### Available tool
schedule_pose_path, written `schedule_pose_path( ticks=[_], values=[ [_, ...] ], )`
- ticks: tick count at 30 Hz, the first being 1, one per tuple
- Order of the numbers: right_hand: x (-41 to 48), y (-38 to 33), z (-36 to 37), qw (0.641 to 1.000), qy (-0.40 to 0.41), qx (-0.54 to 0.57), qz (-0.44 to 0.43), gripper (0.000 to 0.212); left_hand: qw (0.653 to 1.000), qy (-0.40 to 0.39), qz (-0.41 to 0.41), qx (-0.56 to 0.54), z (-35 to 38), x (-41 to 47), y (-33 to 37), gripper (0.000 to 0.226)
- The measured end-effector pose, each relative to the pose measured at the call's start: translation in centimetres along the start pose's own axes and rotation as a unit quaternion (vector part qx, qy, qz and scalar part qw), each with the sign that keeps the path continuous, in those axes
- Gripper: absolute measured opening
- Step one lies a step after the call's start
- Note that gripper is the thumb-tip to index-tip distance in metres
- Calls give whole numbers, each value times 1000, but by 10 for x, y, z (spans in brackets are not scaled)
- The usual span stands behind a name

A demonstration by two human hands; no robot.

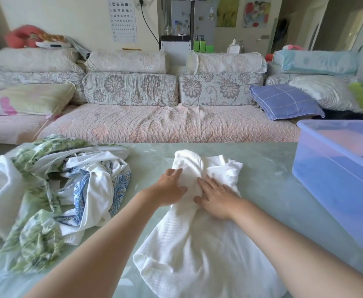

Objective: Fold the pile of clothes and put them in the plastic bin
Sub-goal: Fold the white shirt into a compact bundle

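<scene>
Your left hand and right hand lie flat, fingers spread, pressing the bunched middle of a white waffle-knit garment on the pale green glossy table. The textured fabric flares wide toward you and is lumpy and rumpled at the far end. To the left sits a crumpled pile of clothes: smooth white cloth, green leaf print, blue paisley trim. The translucent blue plastic bin, rectangular, sits at the right table edge. A quilted floral sofa is behind.
</scene>
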State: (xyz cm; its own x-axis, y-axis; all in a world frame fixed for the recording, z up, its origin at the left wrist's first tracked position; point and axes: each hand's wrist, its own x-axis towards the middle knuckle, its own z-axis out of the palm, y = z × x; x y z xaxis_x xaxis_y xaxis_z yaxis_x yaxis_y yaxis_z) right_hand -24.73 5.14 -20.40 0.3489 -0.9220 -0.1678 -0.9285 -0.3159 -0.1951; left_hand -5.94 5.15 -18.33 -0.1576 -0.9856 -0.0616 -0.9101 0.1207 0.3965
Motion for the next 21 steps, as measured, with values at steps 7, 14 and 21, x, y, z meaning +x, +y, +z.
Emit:
schedule_pose_path(
  ticks=[7, 14, 21],
  values=[
    [-69, -34, -7, 991, 107, 8, -75, 45, 997, -75, -28, 1, -18, -91, 3, 69],
    [-121, -59, 15, 990, 37, 25, -134, 25, 990, -54, 44, 124, -3, -152, 10, 57],
    [-147, -64, 31, 988, 45, -15, -147, 54, 992, 66, -26, 102, 13, -165, 9, 19]
  ],
)
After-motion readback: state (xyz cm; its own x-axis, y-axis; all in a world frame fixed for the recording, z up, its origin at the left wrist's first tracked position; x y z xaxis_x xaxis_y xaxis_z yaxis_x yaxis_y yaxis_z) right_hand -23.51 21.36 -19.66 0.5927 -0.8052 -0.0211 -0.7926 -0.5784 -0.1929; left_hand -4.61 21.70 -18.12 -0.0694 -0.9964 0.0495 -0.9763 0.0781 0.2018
